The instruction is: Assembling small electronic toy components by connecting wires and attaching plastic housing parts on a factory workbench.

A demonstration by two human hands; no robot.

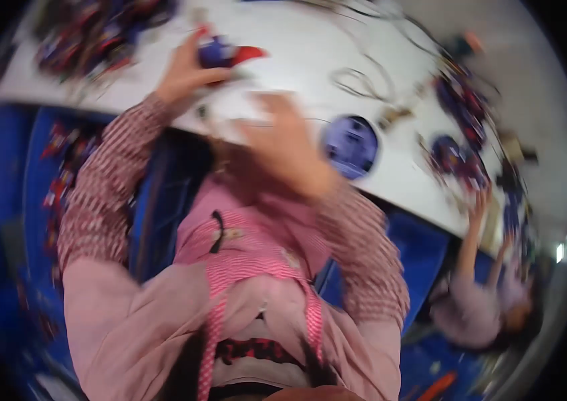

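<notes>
Blue bins (418,248), seemingly plastic, stand beside a white table (290,33).

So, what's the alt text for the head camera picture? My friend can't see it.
A person's left hand holds a small purple-and-red object at a white table, with the right hand blurred near the table's edge. A round purple piece lies right of it; farther right is another person.

Left hand (182,72) holding a blue-and-red object (217,52) over a white table (297,57); right hand (283,140), blurred, left of a purple disc (352,148).
</notes>
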